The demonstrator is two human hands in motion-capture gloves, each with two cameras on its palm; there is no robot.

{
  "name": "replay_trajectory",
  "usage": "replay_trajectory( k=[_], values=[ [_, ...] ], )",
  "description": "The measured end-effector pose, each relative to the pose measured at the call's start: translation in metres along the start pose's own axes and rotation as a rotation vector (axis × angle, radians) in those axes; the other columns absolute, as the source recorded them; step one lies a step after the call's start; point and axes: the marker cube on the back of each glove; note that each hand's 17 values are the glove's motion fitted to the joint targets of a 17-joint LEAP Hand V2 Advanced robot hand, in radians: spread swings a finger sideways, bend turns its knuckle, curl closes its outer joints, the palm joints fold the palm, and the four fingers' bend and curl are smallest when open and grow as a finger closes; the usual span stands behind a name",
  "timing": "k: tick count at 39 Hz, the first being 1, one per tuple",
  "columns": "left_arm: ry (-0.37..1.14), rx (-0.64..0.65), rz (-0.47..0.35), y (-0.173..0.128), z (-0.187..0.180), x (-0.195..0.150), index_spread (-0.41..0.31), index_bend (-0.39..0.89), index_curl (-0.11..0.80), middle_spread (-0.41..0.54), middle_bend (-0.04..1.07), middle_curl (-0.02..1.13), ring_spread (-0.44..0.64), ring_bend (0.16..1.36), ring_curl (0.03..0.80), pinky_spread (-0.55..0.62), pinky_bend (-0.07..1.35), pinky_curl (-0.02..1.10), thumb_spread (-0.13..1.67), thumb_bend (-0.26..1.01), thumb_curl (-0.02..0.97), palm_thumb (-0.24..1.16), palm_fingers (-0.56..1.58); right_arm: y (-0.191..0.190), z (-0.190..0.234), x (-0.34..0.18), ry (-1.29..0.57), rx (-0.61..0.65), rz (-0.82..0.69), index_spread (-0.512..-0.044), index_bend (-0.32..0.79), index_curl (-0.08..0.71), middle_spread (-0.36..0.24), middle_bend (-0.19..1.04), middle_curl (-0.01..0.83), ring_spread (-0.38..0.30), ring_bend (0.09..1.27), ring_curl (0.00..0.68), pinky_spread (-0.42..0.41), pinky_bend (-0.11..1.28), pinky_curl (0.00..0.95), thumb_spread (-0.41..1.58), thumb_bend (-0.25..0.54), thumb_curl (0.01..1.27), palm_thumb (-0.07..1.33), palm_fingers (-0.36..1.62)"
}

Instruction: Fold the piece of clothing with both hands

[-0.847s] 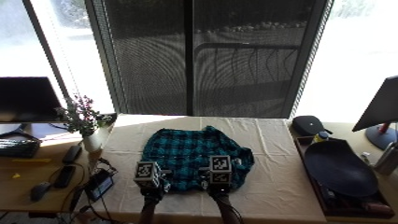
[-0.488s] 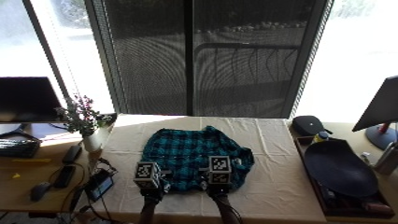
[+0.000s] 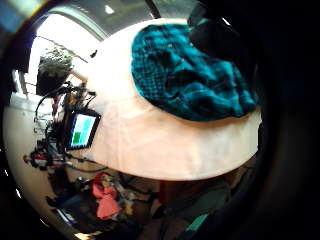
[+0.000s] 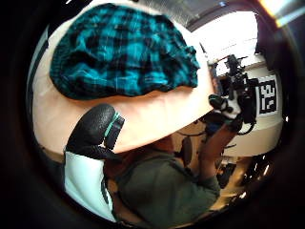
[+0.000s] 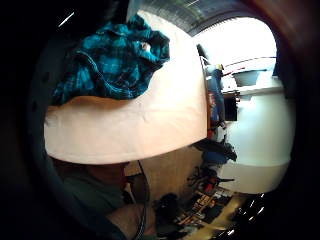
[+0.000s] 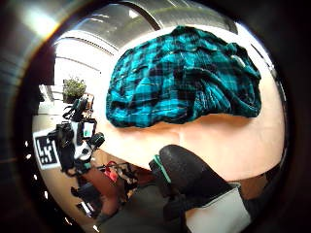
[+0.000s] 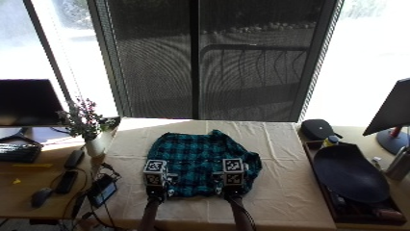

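Cream cloth covers the table (image 7: 288, 192) at the centre of my outside view, with a teal plaid shirt (image 7: 202, 159) rumpled on it. My left hand (image 7: 156, 190) and right hand (image 7: 230, 190) sit at its lower edge; I cannot tell how either hand's fingers are set.
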Motion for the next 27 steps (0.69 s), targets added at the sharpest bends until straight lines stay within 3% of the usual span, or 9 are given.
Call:
replay_trajectory(
  k=[4, 9, 13, 16, 17, 20, 21, 24, 27],
  values=[
    [-0.056, -0.172, 0.001, -0.015, 0.026, -0.009, -0.099, 0.04, 0.184, -0.017, 0.16, 0.33, 0.17, 0.51, 0.288, 0.21, 0.62, 0.30, 1.03, 0.02, 0.276, 0.49, 0.25, -0.015, 0.030, 0.009, 0.023, -0.094, 0.007, -0.406, 0.07, 0.181, 0.021, 0.17, 0.219, 0.180, 0.30, 0.193, 0.237, 0.77, 0.339, 1.08, 0.029, 0.24, 0.37, 0.01],
    [-0.120, -0.130, 0.052, -0.014, 0.012, -0.001, -0.060, 0.07, 0.169, 0.064, 0.17, 0.32, 0.25, 0.54, 0.292, 0.24, 0.68, 0.31, 1.02, -0.01, 0.287, 0.49, 0.16, -0.029, 0.052, 0.016, 0.062, -0.133, 0.001, -0.400, 0.07, 0.160, 0.036, 0.19, 0.233, 0.183, 0.34, 0.210, 0.218, 0.81, 0.352, 1.03, 0.007, 0.26, 0.42, -0.02],
    [-0.110, -0.238, 0.059, -0.006, 0.022, 0.001, -0.047, 0.10, 0.172, 0.094, 0.19, 0.33, 0.28, 0.56, 0.288, 0.26, 0.69, 0.31, 1.01, -0.02, 0.295, 0.50, 0.15, -0.034, 0.060, 0.022, 0.074, -0.118, -0.005, -0.395, 0.07, 0.148, 0.030, 0.20, 0.249, 0.175, 0.40, 0.230, 0.180, 0.82, 0.355, 1.00, -0.010, 0.28, 0.45, 0.01],
    [-0.093, -0.305, 0.018, 0.006, 0.024, -0.001, -0.067, 0.21, 0.214, 0.086, 0.18, 0.32, 0.28, 0.54, 0.280, 0.27, 0.66, 0.30, 1.02, -0.01, 0.302, 0.52, 0.20, -0.035, 0.058, 0.020, 0.022, -0.062, -0.050, -0.389, 0.08, 0.143, 0.004, 0.23, 0.265, 0.130, 0.46, 0.243, 0.140, 0.78, 0.341, 1.00, 0.009, 0.30, 0.51, 0.10],
    [-0.085, -0.306, 0.002, 0.008, 0.025, -0.002, -0.069, 0.22, 0.225, 0.081, 0.18, 0.32, 0.28, 0.53, 0.274, 0.27, 0.65, 0.30, 1.02, -0.01, 0.304, 0.53, 0.21, -0.035, 0.056, 0.020, 0.003, -0.036, -0.060, -0.385, 0.09, 0.146, -0.015, 0.25, 0.276, 0.082, 0.51, 0.263, 0.117, 0.76, 0.337, 1.01, 0.028, 0.31, 0.56, 0.18],
    [-0.078, -0.182, -0.008, -0.003, 0.040, -0.012, -0.096, 0.28, 0.265, 0.049, 0.18, 0.32, 0.26, 0.51, 0.267, 0.26, 0.60, 0.28, 1.03, -0.02, 0.306, 0.53, 0.28, -0.041, 0.069, 0.023, -0.048, 0.012, -0.059, -0.386, 0.13, 0.159, -0.054, 0.26, 0.288, 0.008, 0.54, 0.268, 0.068, 0.72, 0.324, 1.03, 0.045, 0.32, 0.62, 0.27],
    [-0.076, -0.103, 0.003, -0.014, 0.050, -0.016, -0.128, 0.39, 0.304, -0.005, 0.20, 0.33, 0.19, 0.50, 0.268, 0.22, 0.57, 0.27, 1.06, -0.01, 0.306, 0.55, 0.44, -0.045, 0.078, 0.025, -0.060, 0.022, -0.051, -0.390, 0.20, 0.184, -0.095, 0.32, 0.308, -0.060, 0.57, 0.282, 0.049, 0.65, 0.305, 1.07, 0.075, 0.33, 0.67, 0.41],
    [-0.044, 0.104, 0.029, -0.041, 0.074, -0.021, -0.171, 0.45, 0.336, -0.082, 0.22, 0.33, 0.10, 0.47, 0.256, 0.15, 0.52, 0.25, 1.08, -0.01, 0.307, 0.56, 0.61, -0.059, 0.103, 0.031, -0.079, 0.087, -0.024, -0.394, 0.22, 0.213, -0.146, 0.32, 0.315, -0.138, 0.55, 0.276, 0.008, 0.59, 0.290, 1.12, 0.104, 0.35, 0.73, 0.54],
    [-0.031, 0.201, 0.033, -0.040, 0.074, -0.018, -0.214, 0.44, 0.350, -0.148, 0.23, 0.35, -0.01, 0.47, 0.256, 0.05, 0.51, 0.25, 1.09, 0.00, 0.310, 0.58, 0.81, -0.060, 0.104, 0.033, -0.081, 0.186, -0.017, -0.390, 0.24, 0.242, -0.187, 0.34, 0.332, -0.207, 0.54, 0.281, -0.040, 0.54, 0.279, 1.17, 0.130, 0.36, 0.79, 0.72]
  ],
)
